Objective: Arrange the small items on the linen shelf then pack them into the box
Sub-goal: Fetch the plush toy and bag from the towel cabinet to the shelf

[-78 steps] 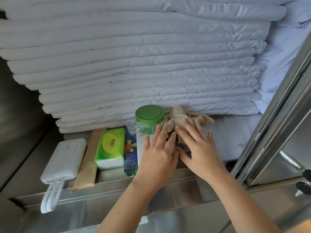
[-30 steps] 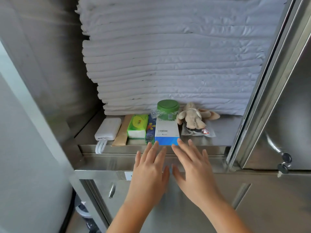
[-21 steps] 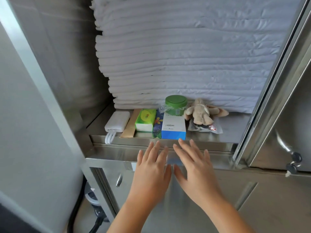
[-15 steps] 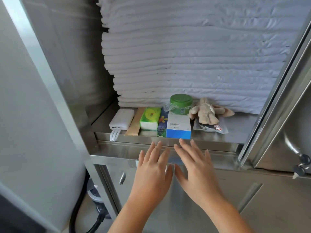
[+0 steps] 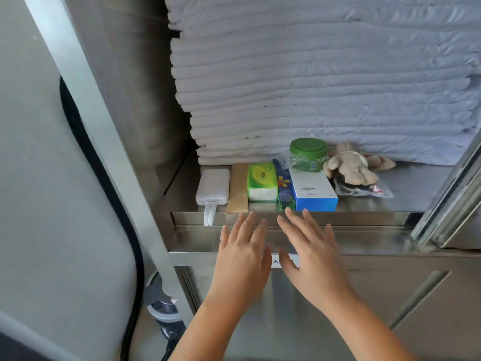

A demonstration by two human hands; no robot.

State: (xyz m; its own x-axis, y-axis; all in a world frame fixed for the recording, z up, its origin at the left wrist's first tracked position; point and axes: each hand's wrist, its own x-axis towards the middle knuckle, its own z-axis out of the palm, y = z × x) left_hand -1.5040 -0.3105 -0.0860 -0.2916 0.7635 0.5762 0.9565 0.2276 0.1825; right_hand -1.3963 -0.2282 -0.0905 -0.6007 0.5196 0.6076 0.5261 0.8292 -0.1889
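Observation:
Small items stand in a row on the steel linen shelf (image 5: 406,204): a white power bank (image 5: 213,186) with cables hanging over the edge, a brown paper sleeve (image 5: 238,188), a green tissue pack (image 5: 261,182), a dark blue packet (image 5: 283,190), a white and blue box (image 5: 312,190), a green-lidded jar (image 5: 308,153), a beige plush toy (image 5: 351,165) and a clear plastic packet (image 5: 364,190). My left hand (image 5: 243,252) and my right hand (image 5: 309,252) hover in front of the shelf edge with fingers spread, holding nothing.
A tall stack of folded white sheets (image 5: 312,82) fills the shelf behind the items. A steel cabinet door frame (image 5: 442,199) stands at the right, a steel post (image 5: 86,100) at the left. Below are closed steel cabinet doors (image 5: 338,308) and a black cable (image 5: 104,178).
Both hands have left the plush toy and the box and drawn back below the shelf edge. The view has backed away and swung left, showing the cabinet's left side.

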